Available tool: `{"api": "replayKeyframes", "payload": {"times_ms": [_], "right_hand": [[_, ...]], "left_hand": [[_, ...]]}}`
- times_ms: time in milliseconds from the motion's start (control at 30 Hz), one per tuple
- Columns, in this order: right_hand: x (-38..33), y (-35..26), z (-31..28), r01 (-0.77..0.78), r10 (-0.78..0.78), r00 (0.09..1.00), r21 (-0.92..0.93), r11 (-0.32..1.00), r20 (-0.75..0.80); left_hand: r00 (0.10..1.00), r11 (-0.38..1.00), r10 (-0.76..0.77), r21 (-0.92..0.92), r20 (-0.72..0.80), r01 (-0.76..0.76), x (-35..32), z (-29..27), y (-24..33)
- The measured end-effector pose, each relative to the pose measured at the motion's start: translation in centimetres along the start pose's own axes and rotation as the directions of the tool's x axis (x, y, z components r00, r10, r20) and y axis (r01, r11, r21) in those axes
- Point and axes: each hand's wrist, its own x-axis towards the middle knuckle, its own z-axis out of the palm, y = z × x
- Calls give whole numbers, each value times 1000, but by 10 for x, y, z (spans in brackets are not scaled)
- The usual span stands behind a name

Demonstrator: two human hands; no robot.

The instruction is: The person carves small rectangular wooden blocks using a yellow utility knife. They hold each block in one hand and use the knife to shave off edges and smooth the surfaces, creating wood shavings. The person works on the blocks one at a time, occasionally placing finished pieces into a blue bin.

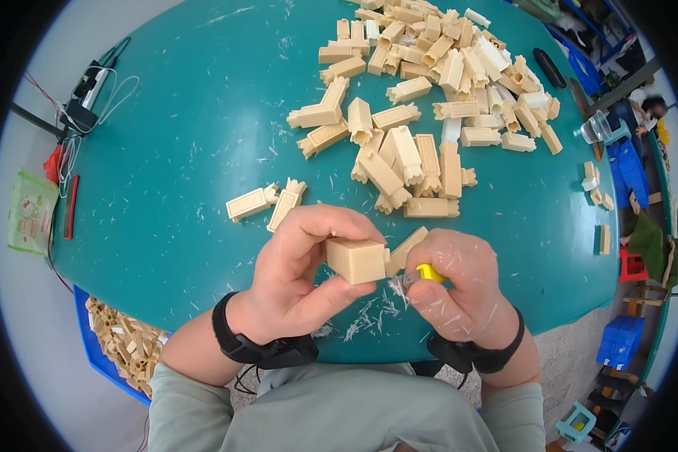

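My left hand point(297, 275) grips a beige plastic block point(356, 260) between thumb and fingers, end face toward me. My right hand point(459, 290) is closed around a small cutting tool with a yellow handle point(429, 272), its metal tip against the block's right edge. Pale plastic shavings point(369, 316) lie on the teal round table point(166, 173) just below both hands. Another beige piece point(407, 248) lies behind the hands.
A big heap of beige plastic pieces point(429, 90) covers the table's far right. Two loose pieces point(267, 202) lie left of it. A blue bin of similar pieces point(120, 343) sits at lower left. Cables and a power strip point(87, 94) lie on the floor, far left.
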Motion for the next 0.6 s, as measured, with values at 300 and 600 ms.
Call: {"api": "replayKeyframes", "payload": {"times_ms": [300, 600], "right_hand": [[2, 6, 2, 58, -62, 998, -139, 989, -23], [1, 9, 3, -1, -37, 986, -223, 975, -165]], "left_hand": [[999, 1000, -10, -11, 39, 11, -2, 0, -2], [987, 971, -142, -184, 76, 154, 0, 2, 3]]}}
